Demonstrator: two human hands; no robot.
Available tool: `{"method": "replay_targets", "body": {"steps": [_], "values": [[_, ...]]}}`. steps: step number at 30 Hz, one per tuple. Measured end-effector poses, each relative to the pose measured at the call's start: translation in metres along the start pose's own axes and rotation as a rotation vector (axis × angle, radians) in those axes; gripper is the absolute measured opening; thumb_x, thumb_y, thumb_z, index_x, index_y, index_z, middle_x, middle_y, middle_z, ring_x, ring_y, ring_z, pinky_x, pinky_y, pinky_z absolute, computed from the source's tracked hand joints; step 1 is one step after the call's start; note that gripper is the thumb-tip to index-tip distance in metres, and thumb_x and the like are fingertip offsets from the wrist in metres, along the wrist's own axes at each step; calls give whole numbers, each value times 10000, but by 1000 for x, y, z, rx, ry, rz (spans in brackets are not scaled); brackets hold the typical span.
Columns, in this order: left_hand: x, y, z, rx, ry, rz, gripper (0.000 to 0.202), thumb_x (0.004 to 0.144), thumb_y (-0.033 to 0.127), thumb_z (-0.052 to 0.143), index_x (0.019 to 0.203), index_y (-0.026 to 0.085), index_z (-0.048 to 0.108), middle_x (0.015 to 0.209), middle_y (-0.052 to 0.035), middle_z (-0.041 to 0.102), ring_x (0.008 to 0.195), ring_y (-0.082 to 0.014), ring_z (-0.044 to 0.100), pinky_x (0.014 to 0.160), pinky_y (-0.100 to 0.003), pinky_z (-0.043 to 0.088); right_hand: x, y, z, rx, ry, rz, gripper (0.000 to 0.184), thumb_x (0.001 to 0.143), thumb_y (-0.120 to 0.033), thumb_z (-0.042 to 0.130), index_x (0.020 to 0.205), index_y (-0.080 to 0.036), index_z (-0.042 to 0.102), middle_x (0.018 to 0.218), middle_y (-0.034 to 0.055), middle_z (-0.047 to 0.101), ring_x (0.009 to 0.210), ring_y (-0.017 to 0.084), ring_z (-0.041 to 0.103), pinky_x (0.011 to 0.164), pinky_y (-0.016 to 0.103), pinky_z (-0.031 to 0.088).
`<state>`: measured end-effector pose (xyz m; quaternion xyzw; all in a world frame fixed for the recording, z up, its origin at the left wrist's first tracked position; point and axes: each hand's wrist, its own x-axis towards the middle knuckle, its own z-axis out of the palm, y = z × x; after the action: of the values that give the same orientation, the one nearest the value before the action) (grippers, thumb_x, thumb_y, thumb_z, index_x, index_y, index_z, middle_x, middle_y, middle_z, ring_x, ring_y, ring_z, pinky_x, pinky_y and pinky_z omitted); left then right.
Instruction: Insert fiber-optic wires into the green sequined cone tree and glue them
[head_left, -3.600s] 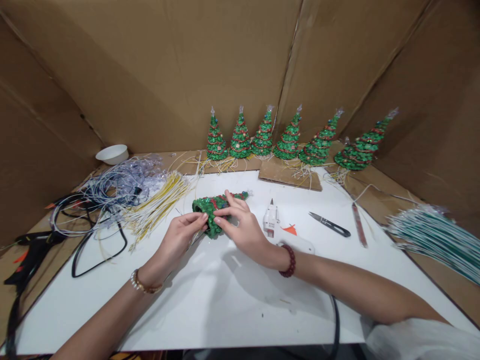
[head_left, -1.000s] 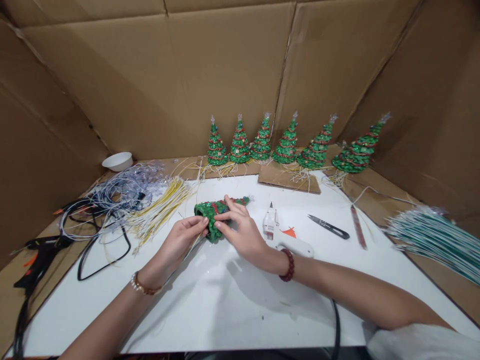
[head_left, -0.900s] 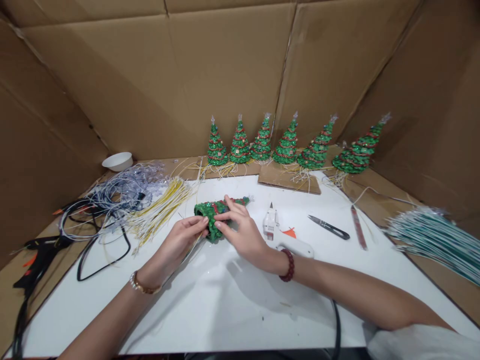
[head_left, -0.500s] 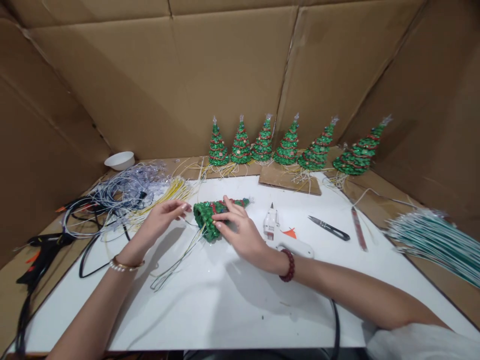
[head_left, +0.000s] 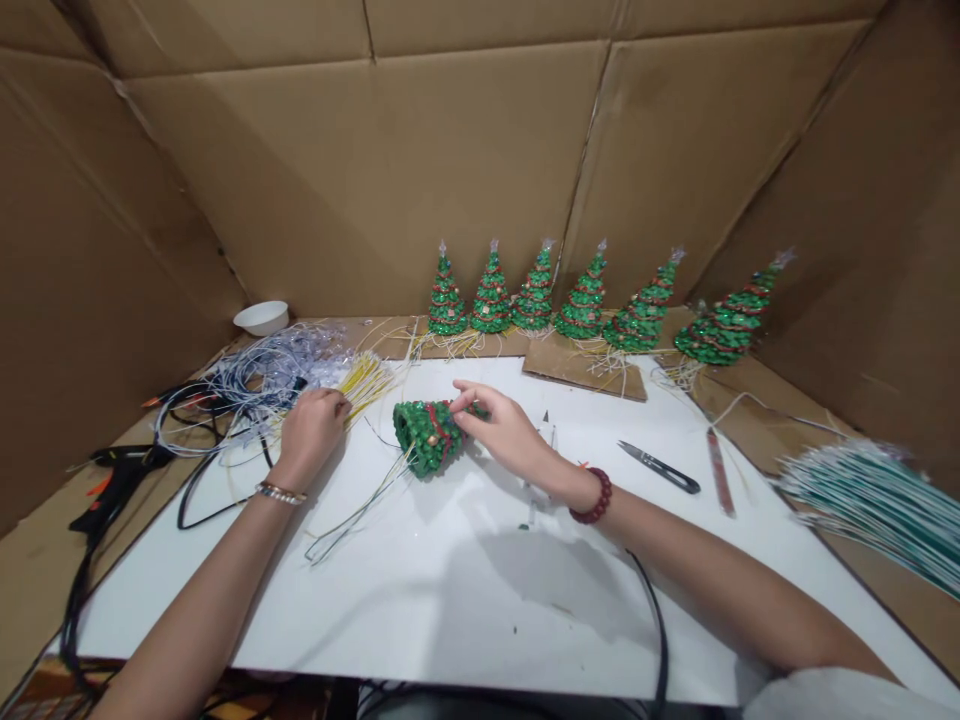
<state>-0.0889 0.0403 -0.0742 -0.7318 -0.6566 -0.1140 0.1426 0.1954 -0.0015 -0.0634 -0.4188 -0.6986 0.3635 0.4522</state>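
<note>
Nearest us on the board (head_left: 450,620), thin leads (head_left: 352,515) trail from the tree (head_left: 427,438), which lies on its side between our hands. Our right hand (head_left: 504,432) pinches its upper part. Our left hand (head_left: 311,432) is apart from it, with its fingers curled into the yellow wires (head_left: 366,375); we cannot tell whether they grip any. The tree's long axis runs left to right, open base toward our left, tip pointing right. Farther back, six trees (head_left: 491,300) stand upright along the wall (head_left: 375,180).

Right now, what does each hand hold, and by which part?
The right hand holds the green tree by its narrow upper part. The left hand touches the yellow wires; grip unclear.
</note>
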Motion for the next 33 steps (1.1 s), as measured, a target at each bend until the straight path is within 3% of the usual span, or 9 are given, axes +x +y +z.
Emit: {"method": "replay_targets", "body": {"steps": [6, 10, 15, 18, 22, 28, 33], "values": [[1, -3, 2, -40, 15, -17, 283, 825, 255, 424, 787, 144, 682, 939, -146, 697, 904, -308, 597, 729, -369, 441, 14, 18, -11, -312, -208, -158, 360, 848, -220, 607, 1199, -205, 529, 1240, 92, 602, 1180, 224, 533, 1042, 448, 340], [3, -4, 1, -72, 58, -62, 235, 819, 230, 426, 752, 151, 637, 904, -158, 679, 893, -304, 602, 740, -369, 445, 14, 26, -8, -424, -272, -218, 249, 881, -199, 571, 1126, -237, 554, 1183, 58, 636, 1154, 208, 552, 1103, 529, 189], [2, -1, -5, -133, 171, -207, 234, 907, 269, 350, 916, 155, 553, 907, -148, 683, 770, -268, 635, 615, -340, 437, 13, 27, -6, -440, -270, -231, 167, 881, -174, 568, 1045, -202, 549, 1112, 57, 652, 1110, 196, 564, 1095, 480, 207], [1, 5, -10, -313, 219, -275, 189, 937, 287, 331, 1001, 187, 477, 885, -87, 706, 668, -207, 648, 540, -289, 413, 13, 26, -7, -456, -252, -243, 173, 873, -156, 578, 1039, -187, 540, 1074, 61, 656, 1065, 198, 569, 1064, 445, 257], [-2, 13, -16, -565, 312, -306, 106, 935, 282, 376, 964, 207, 444, 785, -18, 679, 575, -155, 601, 532, -269, 397, 12, 24, -8, -471, -233, -254, 163, 860, -158, 597, 1011, -185, 542, 1035, 69, 652, 1017, 208, 569, 1001, 416, 324], [-1, 18, -23, -913, 448, -256, 165, 945, 374, 400, 942, 210, 391, 732, 18, 590, 533, -114, 545, 481, -238, 394, 10, 22, -9, -496, -252, -256, 197, 857, -164, 595, 1044, -191, 539, 1041, 66, 652, 1053, 211, 573, 1081, 474, 226], [-3, 32, -29, -1287, 590, -156, 259, 887, 445, 524, 890, 228, 381, 675, 44, 569, 439, -85, 488, 372, -202, 349, 6, 7, -11, -440, -162, -284, 236, 881, -222, 576, 1110, -184, 531, 1260, 114, 566, 1206, 243, 488, 1053, 474, 314]]}}
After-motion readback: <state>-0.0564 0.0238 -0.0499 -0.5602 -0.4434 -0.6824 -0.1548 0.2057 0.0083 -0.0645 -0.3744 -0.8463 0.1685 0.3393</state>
